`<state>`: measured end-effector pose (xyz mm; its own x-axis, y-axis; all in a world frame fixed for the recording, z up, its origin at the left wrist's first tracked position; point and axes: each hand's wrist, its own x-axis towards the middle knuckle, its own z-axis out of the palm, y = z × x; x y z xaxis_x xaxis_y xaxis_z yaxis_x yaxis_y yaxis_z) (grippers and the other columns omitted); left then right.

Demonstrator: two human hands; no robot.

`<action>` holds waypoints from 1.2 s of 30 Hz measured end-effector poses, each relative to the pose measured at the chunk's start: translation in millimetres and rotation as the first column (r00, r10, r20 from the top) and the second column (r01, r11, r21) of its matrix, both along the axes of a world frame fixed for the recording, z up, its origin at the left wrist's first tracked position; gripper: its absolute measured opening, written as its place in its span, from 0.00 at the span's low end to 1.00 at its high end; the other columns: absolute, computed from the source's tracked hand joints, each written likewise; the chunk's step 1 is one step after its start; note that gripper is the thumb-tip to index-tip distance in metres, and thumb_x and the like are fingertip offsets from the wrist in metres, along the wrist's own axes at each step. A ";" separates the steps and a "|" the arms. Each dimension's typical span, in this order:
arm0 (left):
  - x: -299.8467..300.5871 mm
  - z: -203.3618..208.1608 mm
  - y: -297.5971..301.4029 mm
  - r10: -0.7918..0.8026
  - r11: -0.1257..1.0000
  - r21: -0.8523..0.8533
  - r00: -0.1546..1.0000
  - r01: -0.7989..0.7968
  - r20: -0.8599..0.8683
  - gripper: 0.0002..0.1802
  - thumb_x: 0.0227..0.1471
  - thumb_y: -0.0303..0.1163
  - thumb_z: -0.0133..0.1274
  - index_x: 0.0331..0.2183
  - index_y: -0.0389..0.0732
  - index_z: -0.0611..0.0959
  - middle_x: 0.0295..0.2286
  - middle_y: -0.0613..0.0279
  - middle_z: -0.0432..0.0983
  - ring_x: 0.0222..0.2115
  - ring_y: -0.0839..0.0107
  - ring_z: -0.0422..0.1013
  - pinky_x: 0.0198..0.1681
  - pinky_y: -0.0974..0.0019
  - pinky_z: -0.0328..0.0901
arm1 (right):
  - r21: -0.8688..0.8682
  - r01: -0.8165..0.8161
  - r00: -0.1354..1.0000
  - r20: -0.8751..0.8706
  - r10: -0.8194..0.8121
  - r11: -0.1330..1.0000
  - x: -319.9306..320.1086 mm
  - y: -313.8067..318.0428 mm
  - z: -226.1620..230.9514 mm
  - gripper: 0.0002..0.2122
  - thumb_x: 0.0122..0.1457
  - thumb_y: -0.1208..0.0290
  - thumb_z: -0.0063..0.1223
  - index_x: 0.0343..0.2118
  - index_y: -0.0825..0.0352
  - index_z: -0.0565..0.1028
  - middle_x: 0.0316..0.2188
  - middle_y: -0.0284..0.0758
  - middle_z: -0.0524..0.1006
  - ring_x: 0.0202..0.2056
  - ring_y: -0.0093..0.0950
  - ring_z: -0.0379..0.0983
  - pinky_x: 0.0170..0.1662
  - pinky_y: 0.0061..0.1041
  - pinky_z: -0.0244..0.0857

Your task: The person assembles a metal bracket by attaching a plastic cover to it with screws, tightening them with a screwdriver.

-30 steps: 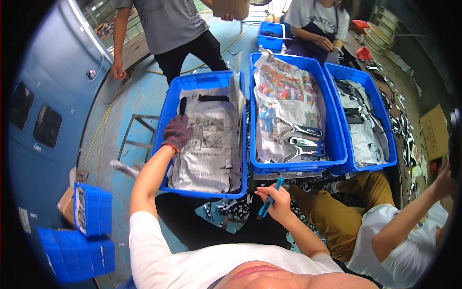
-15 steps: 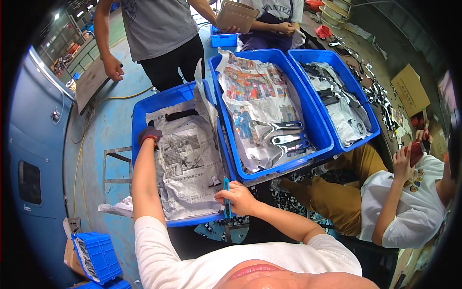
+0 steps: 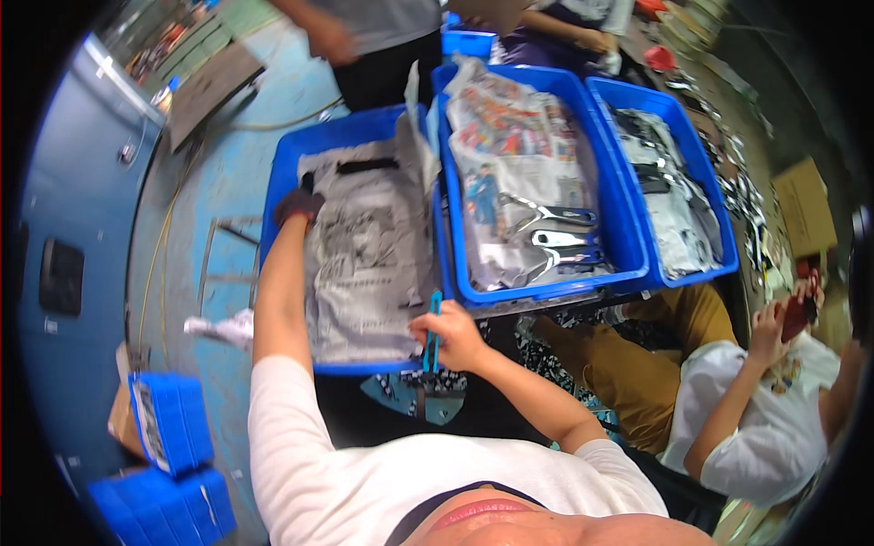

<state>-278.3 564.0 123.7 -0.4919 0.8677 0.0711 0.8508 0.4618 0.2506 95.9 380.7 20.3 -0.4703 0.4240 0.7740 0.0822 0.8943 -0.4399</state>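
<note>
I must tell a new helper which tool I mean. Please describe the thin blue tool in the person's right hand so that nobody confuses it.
Find the three blue crates side by side; the leftmost crate is lined with grey newspaper. At its near right corner the right hand holds the blue tool upright against the rim. It is slim and bright blue, unlike the silver metal tools lying in the middle crate.

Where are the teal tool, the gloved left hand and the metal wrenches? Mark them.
teal tool (image 3: 433, 320), head view, on its handle.
left hand (image 3: 297, 206), head view, on the glove's back.
metal wrenches (image 3: 553, 238), head view, on one shaft.

Three crates (image 3: 628, 237) side by side, newspaper (image 3: 369, 255) inside the leftmost.
</note>
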 end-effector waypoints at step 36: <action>185.7 11.3 -301.1 -0.432 0.325 0.500 0.597 0.802 -0.676 0.28 0.40 0.18 0.55 0.46 0.50 0.84 0.38 0.63 0.79 0.35 0.63 0.75 0.42 0.61 0.68 | -0.727 -0.522 0.851 -0.476 0.220 0.446 35.7 -65.5 31.9 0.18 0.68 0.57 0.47 0.51 0.67 0.71 0.40 0.41 0.81 0.38 0.25 0.78 0.40 0.25 0.73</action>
